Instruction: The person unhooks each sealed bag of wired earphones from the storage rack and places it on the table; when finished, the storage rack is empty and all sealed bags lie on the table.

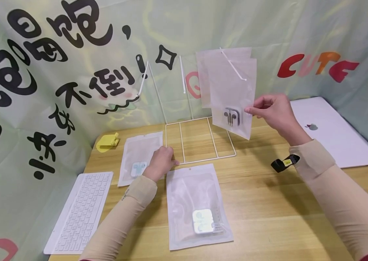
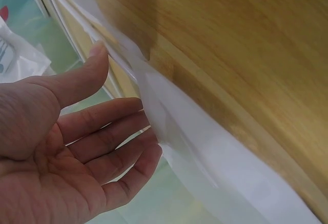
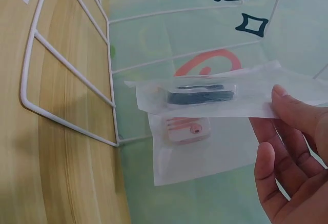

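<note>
My right hand (image 1: 270,110) pinches the side edge of a white zip pouch (image 1: 233,90) with dark earphones (image 1: 231,116) showing through its window. This pouch hangs at a hook (image 1: 234,65) of the white wire rack (image 1: 200,160), in front of another pouch (image 1: 203,79). In the right wrist view, pinkish earphones (image 3: 188,130) show in the pouch behind. My left hand (image 1: 159,163) is low at the rack's front left corner, thumb spread and fingers loosely bent. Its fingertips are right at the edge of a flat pouch (image 1: 143,146) with pale blue earphones.
A larger pouch (image 1: 190,188) with a boxed white item lies at the front. A white keyboard (image 1: 83,212) and a small yellow stand (image 1: 107,142) are on the left. The closed laptop (image 1: 334,134) lies at right. Two more rack hooks (image 1: 183,74) stick out toward me.
</note>
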`<state>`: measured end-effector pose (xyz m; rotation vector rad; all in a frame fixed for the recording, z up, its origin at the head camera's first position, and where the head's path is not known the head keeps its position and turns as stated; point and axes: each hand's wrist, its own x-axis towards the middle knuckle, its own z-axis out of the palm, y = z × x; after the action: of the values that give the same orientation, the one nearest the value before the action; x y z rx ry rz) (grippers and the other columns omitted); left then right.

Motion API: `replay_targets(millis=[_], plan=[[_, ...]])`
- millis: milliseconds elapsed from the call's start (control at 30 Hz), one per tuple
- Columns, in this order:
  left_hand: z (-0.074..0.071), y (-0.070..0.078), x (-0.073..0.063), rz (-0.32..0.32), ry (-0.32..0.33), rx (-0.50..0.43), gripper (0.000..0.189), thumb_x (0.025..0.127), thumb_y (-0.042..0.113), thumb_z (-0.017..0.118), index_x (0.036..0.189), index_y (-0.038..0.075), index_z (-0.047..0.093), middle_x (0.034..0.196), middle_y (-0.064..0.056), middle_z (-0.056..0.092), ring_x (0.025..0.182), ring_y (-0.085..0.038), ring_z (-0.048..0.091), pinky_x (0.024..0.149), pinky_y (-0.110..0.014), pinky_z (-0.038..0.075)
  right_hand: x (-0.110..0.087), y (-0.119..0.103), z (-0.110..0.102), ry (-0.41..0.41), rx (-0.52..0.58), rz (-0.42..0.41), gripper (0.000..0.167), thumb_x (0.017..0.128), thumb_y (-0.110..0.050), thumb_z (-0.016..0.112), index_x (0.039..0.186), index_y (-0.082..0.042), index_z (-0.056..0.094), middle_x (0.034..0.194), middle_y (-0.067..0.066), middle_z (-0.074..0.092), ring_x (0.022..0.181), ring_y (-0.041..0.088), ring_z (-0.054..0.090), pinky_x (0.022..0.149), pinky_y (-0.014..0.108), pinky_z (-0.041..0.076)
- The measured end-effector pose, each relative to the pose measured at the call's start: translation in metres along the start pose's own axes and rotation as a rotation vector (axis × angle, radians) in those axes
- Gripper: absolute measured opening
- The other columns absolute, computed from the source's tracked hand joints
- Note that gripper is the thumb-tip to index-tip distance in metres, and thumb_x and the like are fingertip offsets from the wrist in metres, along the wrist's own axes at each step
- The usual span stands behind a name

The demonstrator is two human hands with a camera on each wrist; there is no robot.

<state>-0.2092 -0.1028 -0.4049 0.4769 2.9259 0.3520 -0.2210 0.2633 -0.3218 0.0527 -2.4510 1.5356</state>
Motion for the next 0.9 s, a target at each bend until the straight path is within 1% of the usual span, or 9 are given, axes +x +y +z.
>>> replay_targets(millis=[133,400,633,900], plan=[[0.001,-0.001,0.0,-0.003,-0.001,-0.009,0.033,0.084,0.025,0.08,0.07,0.007,0.057,0.066,-0.002,0.056,0.06,-0.017,0.054,0.058,-0.029,0.047,-0.006,-0.001,0.001,-0.011,0.027,-0.022,0.03,0.078,-0.024,0.086,0.088,0.001,0.074,0.076,0.001,0.069,0.067,0.017,0.058,0.058,0.021,0.048],[0.001,-0.002,0.001,0.013,0.004,-0.01,0.032,0.084,0.025,0.08,0.07,0.007,0.059,0.065,-0.002,0.057,0.059,-0.016,0.055,0.058,-0.029,0.047,-0.017,-0.004,-0.002,-0.001,0.043,-0.018,0.029,0.077,-0.022,0.087,0.088,0.001,0.073,0.074,0.001,0.069,0.065,0.015,0.058,0.058,0.021,0.049],[0.002,-0.003,0.001,0.022,0.008,-0.009,0.032,0.084,0.024,0.08,0.069,0.007,0.058,0.065,-0.002,0.056,0.059,-0.016,0.053,0.058,-0.029,0.047,-0.026,-0.007,-0.005,-0.005,0.006,-0.044,0.026,0.078,-0.021,0.086,0.087,0.0,0.074,0.071,0.003,0.067,0.064,0.016,0.056,0.056,0.022,0.046],[0.002,-0.003,0.001,0.015,0.0,-0.011,0.033,0.085,0.025,0.079,0.068,0.008,0.057,0.064,-0.002,0.056,0.057,-0.015,0.052,0.056,-0.028,0.046,-0.039,-0.011,-0.008,-0.013,-0.01,-0.028,0.026,0.078,-0.022,0.086,0.088,-0.002,0.074,0.071,0.002,0.065,0.064,0.015,0.054,0.054,0.024,0.043]])
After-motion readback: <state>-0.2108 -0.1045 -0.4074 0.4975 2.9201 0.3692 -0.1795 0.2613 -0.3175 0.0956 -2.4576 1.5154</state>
